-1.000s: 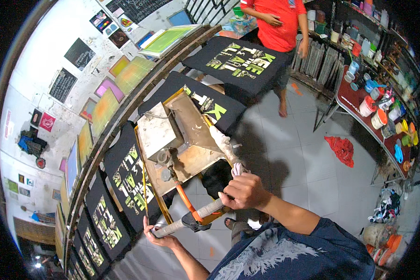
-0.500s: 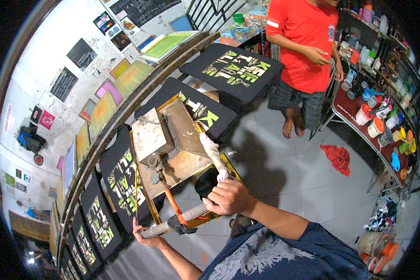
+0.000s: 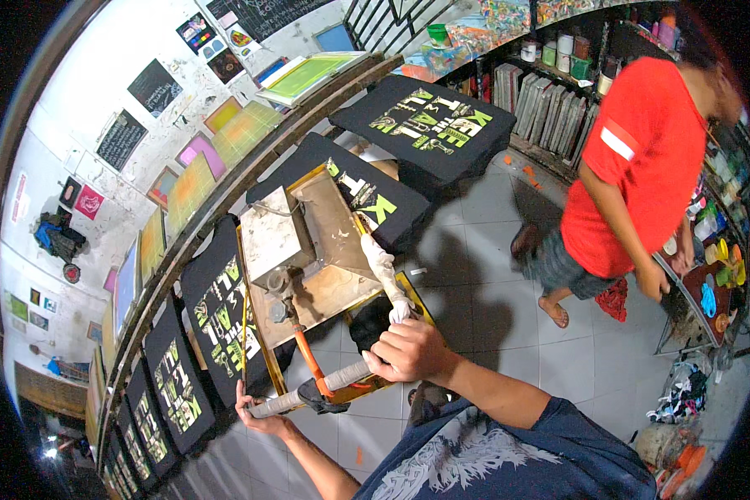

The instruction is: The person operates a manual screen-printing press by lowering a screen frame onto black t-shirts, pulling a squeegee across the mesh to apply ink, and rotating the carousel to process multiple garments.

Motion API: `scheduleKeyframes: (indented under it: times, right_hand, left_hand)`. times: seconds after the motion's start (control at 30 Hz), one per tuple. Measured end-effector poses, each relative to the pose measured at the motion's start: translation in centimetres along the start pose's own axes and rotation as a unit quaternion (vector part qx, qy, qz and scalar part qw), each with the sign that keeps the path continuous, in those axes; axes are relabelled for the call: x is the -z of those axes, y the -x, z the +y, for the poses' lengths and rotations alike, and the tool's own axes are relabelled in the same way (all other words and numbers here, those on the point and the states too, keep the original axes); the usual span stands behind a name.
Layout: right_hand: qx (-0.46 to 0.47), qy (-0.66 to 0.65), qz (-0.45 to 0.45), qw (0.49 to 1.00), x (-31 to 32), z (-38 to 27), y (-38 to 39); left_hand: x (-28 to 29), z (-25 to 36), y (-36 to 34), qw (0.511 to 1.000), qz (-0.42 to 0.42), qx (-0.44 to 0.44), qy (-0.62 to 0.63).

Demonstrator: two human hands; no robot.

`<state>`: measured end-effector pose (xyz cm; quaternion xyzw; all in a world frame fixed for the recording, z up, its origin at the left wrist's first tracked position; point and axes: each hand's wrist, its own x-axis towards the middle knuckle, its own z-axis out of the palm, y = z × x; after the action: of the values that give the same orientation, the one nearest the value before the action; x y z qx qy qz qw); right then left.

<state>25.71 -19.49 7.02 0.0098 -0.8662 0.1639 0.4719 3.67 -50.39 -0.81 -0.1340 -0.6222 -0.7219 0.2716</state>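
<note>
Holding the grey bar (image 3: 347, 377) near its ends, the cupped left hand (image 3: 263, 418) and clenched right hand (image 3: 410, 353) have the metal unit (image 3: 273, 243) beyond.

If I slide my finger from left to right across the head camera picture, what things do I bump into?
Hanging clothes → big pink frame → left hand → orange hose → right hand → person in red.
</note>
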Motion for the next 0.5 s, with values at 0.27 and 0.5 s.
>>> scheduleKeyframes:
  times: [0.27,0.5]
  right_hand:
    - [-0.01,-0.01,0.004,1.0,-0.03,0.1,0.03]
    - [-0.015,-0.02,-0.002,1.0,0.02,-0.05,-0.13]
  left_hand:
    - [0.02,0.37,0.02,1.0,-0.007,0.008,-0.002]
    - [-0.02,0.6,0.07,1.0,-0.008,0.014,0.0]
